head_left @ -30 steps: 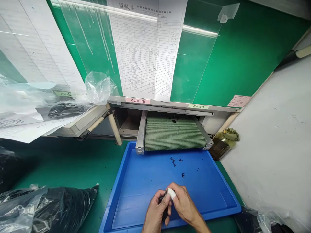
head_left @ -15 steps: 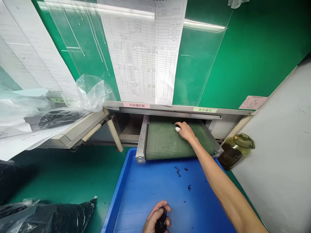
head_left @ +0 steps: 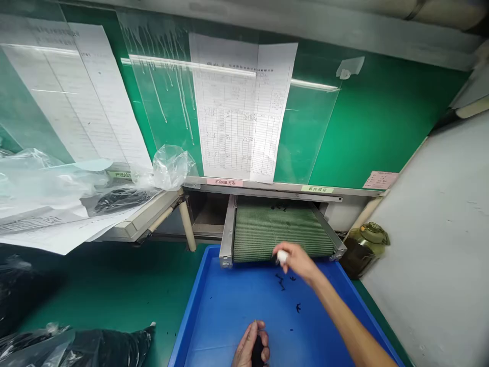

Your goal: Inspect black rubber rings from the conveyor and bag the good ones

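Note:
My left hand (head_left: 251,347) sits low over the blue tray (head_left: 214,316), fingers curled round a small black part (head_left: 257,350). My right hand (head_left: 296,259) hovers at the front edge of the green conveyor belt (head_left: 267,232), above the tray's far end. Its fingers are pinched together, one wearing a white finger cot (head_left: 281,256), with a tiny dark piece at the tips. Small black scraps (head_left: 281,282) lie on the tray just below that hand. More black bits (head_left: 280,206) rest at the back of the belt.
An olive-brown bottle (head_left: 362,247) stands right of the conveyor by a grey wall. Clear plastic bags (head_left: 168,165) and papers lie on a shelf at left. A bag of black parts (head_left: 95,346) lies at lower left. Printed sheets (head_left: 240,107) hang on the green panel.
My right hand has drawn back from the rear of the belt to its front edge over the tray. The left hand stays low with the black part. The camera tilted up.

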`<state>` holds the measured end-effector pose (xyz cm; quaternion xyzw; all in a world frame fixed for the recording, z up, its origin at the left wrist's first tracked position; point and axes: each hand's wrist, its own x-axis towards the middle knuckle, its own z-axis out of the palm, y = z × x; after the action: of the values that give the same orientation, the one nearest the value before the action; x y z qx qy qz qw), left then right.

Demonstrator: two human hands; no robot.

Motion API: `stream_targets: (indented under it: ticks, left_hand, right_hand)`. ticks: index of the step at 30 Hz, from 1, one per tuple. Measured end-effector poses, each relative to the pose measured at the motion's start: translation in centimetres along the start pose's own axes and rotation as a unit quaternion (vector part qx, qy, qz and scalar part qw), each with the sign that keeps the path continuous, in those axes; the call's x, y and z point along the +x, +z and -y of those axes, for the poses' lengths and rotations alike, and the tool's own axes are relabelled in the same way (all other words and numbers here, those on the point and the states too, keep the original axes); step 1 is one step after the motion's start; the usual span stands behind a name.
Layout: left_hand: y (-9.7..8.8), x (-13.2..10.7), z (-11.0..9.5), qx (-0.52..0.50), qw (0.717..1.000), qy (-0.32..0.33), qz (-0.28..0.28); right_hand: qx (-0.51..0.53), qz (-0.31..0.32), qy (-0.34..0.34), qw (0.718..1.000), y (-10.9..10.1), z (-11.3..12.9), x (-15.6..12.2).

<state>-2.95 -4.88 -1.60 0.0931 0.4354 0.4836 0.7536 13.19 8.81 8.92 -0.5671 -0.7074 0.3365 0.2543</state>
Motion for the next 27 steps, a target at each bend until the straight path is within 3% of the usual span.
stream_targets:
  ticks: [2, 4, 7, 12, 17, 19, 21, 24, 27]
  left_hand:
    - [0.2, -0.3, 0.2, 0.025, 1.000, 0.012, 0.005]
    - [0.1, -0.4, 0.7, 0.061, 0.997, 0.040, 0.030]
    - [-0.3, -0.5, 1.6, 0.099, 0.987, 0.099, 0.080]
    - [-0.2, -1.3, 2.3, 0.121, 0.984, 0.088, 0.094]
    - [0.6, -2.8, 2.5, 0.098, 0.990, 0.087, 0.059]
    - [0.8, -3.1, 2.5, 0.107, 0.988, 0.087, 0.075]
    - [1.0, -3.1, 2.3, 0.121, 0.983, 0.090, 0.100]
    - [1.0, -2.9, 1.9, 0.123, 0.985, 0.075, 0.094]
    - [0.7, -2.4, 0.9, 0.087, 0.994, 0.015, 0.061]
  right_hand:
    - [0.040, 0.058, 0.013, 0.997, 3.8, -0.3, -4.4]
    - [0.146, 0.120, 0.056, 0.980, 6.8, -0.7, -8.0]
    - [0.152, 0.105, 0.032, 0.982, 8.6, -0.9, -11.5]
    - [-0.009, 0.049, -0.031, 0.998, 6.7, 0.3, -14.3]
    - [0.003, 0.025, -0.049, 0.998, 7.4, 0.6, -15.0]
    - [0.021, 0.007, -0.039, 0.999, 8.2, -0.1, -14.7]
    - [0.054, 0.043, -0.010, 0.998, 8.3, -1.0, -14.1]
    - [0.054, 0.108, 0.004, 0.993, 5.9, -2.2, -12.3]
    - [-0.085, 0.100, -0.074, 0.989, 1.3, -2.4, -9.2]
